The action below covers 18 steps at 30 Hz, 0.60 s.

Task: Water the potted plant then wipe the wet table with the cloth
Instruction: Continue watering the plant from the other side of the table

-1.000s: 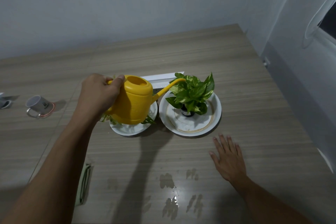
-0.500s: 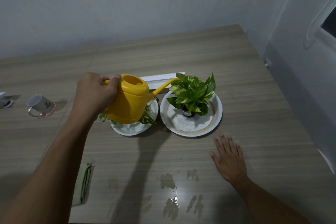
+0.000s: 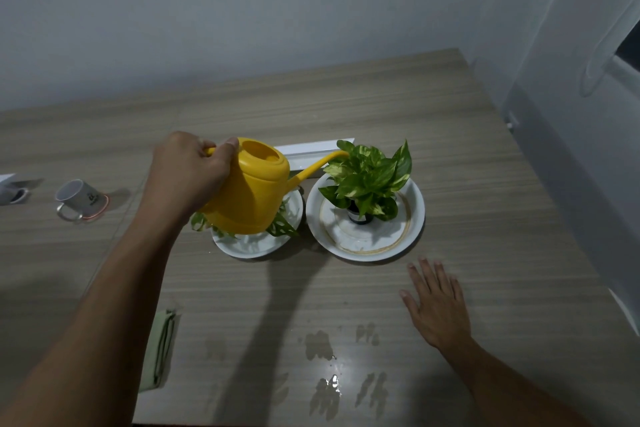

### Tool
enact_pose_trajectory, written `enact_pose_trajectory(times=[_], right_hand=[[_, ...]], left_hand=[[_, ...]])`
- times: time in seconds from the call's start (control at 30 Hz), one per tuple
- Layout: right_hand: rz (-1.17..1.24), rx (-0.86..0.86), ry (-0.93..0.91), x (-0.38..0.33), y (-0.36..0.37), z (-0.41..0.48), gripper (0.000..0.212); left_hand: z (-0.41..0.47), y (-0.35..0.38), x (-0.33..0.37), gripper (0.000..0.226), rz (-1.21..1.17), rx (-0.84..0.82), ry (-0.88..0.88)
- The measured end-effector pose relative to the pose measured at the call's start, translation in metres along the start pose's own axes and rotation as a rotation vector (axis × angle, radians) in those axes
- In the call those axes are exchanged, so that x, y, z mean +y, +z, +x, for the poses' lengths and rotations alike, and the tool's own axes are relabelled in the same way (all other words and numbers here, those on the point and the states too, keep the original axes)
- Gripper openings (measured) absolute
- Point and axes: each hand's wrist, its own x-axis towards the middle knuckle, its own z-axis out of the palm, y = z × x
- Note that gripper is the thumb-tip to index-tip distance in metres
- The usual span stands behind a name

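My left hand (image 3: 188, 172) grips the handle of a yellow watering can (image 3: 254, 192), held in the air with its spout tip over the leaves of the potted plant (image 3: 369, 177). That plant stands in a small dark pot on a white plate (image 3: 412, 218). The can hides most of a second plant (image 3: 282, 224) on a smaller white plate (image 3: 249, 244). My right hand (image 3: 438, 305) lies flat and open on the wooden table (image 3: 450, 135), in front of the right plate. Water patches (image 3: 320, 345) glisten near the table's front edge. A folded green cloth (image 3: 161, 350) lies at the front left.
A metal mug (image 3: 78, 199) lies tipped on a round coaster at the left, with part of another object at the far left edge. A white strip (image 3: 311, 151) lies behind the plates. The wall runs along the back and the table's right side.
The watering can has risen a little, uncovering more of the left plant's leaves; its spout stays over the right plant. My right hand has stayed flat on the table.
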Motion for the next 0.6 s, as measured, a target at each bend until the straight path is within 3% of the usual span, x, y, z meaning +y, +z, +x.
enact_pose_trajectory(times=[0.33,0.6], right_hand=[[-0.003,0.015,-0.006,0.001,0.001,0.000,0.067],[-0.006,0.025,-0.009,0.001,0.003,0.000,0.065]], left_hand=[[0.007,-0.004,0.014,0.045,0.011,-0.038,-0.037],[0.013,-0.008,0.027,0.052,0.096,-0.054,-0.013]])
